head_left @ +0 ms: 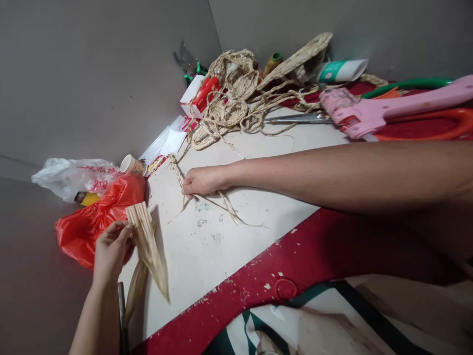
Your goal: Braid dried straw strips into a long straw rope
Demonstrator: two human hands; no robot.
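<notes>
My left hand (113, 246) pinches the edge of a dried corn husk (150, 246) between thumb and fingers. The husk's upper end is split into pleated strips, and its tip points down toward the table. Another husk (136, 286) lies partly beneath it. My right hand (203, 181) is closed on the lower end of a thin braided cord (176, 169), pressing it near the white tabletop (192, 256). Loose strands (231, 209) fan out below the fingers. The braid runs up toward a heap of braided cord (234, 111).
Behind the cord stand a red-and-white box (201, 98) and green-handled pliers (190, 66). Silver scissor blades (301, 118) and a pink plastic tool (399, 106) lie at right. A paper cup (131, 165) and a red plastic bag (99, 217) are at left. Scraps dot the red cloth (236, 291).
</notes>
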